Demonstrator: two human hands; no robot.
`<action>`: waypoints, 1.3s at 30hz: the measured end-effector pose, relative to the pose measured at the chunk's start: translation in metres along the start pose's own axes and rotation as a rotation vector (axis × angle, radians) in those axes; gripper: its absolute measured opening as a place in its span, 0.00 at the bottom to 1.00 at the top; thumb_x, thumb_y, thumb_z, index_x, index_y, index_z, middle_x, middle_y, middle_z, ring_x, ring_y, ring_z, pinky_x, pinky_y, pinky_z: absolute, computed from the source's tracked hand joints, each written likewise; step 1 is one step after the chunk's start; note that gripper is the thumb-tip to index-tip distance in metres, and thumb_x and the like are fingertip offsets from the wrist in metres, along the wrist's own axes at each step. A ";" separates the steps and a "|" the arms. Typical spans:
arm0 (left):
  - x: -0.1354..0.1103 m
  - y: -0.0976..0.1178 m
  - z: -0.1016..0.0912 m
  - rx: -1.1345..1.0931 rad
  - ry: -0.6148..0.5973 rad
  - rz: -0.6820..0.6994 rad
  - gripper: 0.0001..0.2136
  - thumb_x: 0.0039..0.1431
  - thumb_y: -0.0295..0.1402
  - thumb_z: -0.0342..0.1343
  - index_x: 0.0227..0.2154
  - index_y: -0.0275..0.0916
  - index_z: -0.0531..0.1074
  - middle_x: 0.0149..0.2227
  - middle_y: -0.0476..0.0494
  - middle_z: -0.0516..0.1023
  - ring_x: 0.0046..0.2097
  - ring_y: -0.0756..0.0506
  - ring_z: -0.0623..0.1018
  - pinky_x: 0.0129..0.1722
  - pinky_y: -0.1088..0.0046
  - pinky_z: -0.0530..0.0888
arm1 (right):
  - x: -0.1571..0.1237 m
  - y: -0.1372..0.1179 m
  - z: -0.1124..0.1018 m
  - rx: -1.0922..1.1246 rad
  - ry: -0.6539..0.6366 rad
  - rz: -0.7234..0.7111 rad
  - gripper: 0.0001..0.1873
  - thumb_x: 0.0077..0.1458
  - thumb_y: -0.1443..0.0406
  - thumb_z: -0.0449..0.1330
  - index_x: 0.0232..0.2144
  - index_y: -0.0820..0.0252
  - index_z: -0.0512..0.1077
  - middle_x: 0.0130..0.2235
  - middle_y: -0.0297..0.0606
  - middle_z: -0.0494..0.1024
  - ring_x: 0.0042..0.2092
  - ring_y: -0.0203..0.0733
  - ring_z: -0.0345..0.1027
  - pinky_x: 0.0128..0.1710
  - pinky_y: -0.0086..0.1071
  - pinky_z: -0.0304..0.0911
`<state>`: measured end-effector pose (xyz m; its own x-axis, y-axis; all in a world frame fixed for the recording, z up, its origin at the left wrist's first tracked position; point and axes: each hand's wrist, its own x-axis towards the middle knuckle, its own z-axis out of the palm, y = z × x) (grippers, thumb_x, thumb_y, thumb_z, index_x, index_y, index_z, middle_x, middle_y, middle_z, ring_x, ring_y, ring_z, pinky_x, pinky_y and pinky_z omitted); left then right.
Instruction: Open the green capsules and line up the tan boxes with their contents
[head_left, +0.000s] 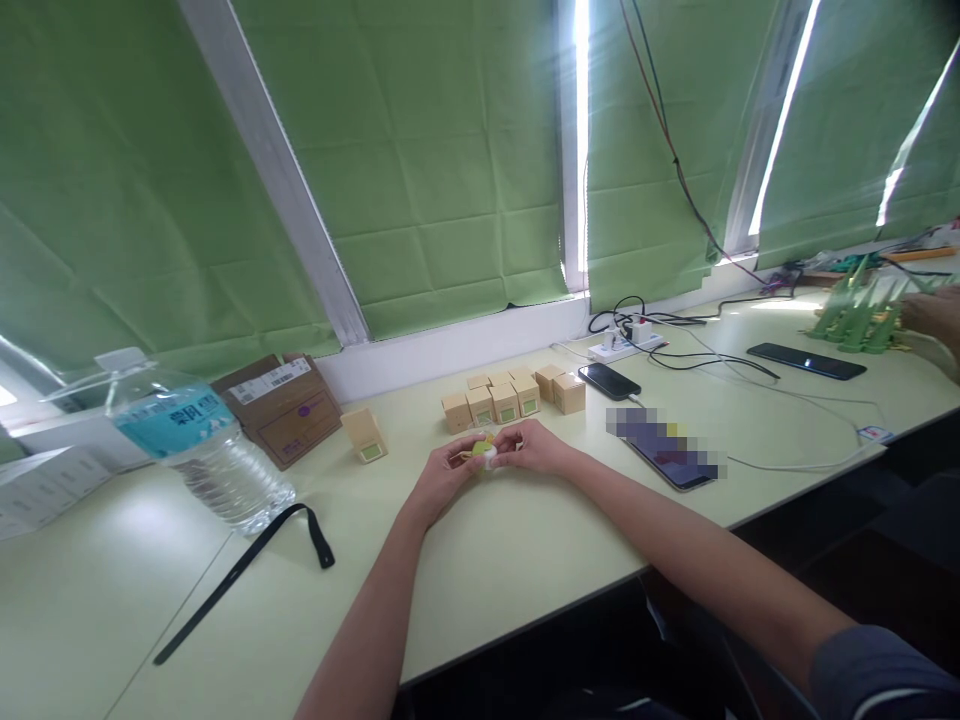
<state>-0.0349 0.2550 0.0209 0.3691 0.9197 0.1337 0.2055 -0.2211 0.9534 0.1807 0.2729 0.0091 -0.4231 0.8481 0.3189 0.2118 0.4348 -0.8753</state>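
Note:
Over the middle of the pale table, my left hand and my right hand meet with fingers pinched. Between them is a small yellow-green and white object, partly covered by the fingers, its kind too small to make out. Both hands grip it. Just beyond them stands a cluster of small tan cardboard boxes, several with a greenish label on the front. One more small tan box stands apart to the left of my left hand.
At left are a large clear water bottle, a brown carton, white boxes and a black strap. At right lie phones and a power strip with cables. Green spiky pieces stand at far right.

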 end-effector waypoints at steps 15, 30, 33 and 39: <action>0.004 -0.010 -0.003 -0.024 -0.041 0.002 0.30 0.49 0.48 0.67 0.53 0.36 0.75 0.40 0.40 0.80 0.38 0.45 0.75 0.42 0.69 0.70 | 0.003 0.012 0.000 -0.022 0.007 -0.002 0.15 0.42 0.57 0.72 0.31 0.61 0.78 0.29 0.35 0.80 0.33 0.41 0.72 0.35 0.32 0.65; 0.004 -0.009 -0.004 -0.027 -0.018 -0.019 0.32 0.49 0.51 0.67 0.53 0.36 0.75 0.42 0.39 0.80 0.40 0.43 0.77 0.44 0.66 0.72 | 0.000 0.009 -0.001 -0.070 0.025 0.004 0.16 0.46 0.54 0.70 0.27 0.60 0.76 0.27 0.35 0.78 0.29 0.38 0.66 0.30 0.30 0.59; 0.004 -0.009 -0.004 -0.047 -0.030 -0.030 0.32 0.48 0.50 0.68 0.53 0.35 0.75 0.43 0.37 0.80 0.42 0.42 0.77 0.46 0.64 0.72 | -0.001 0.007 0.003 -0.107 0.000 -0.005 0.20 0.47 0.51 0.69 0.25 0.60 0.69 0.24 0.30 0.71 0.26 0.34 0.59 0.26 0.28 0.54; 0.003 -0.009 -0.004 -0.081 -0.037 -0.021 0.31 0.49 0.49 0.67 0.53 0.35 0.75 0.43 0.37 0.81 0.41 0.43 0.78 0.47 0.65 0.72 | -0.004 -0.002 0.006 -0.339 -0.025 -0.001 0.21 0.54 0.48 0.63 0.25 0.59 0.66 0.26 0.31 0.70 0.27 0.34 0.59 0.26 0.28 0.50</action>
<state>-0.0388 0.2610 0.0138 0.3994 0.9108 0.1045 0.1398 -0.1731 0.9749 0.1770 0.2668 0.0080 -0.4443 0.8416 0.3070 0.4902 0.5152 -0.7030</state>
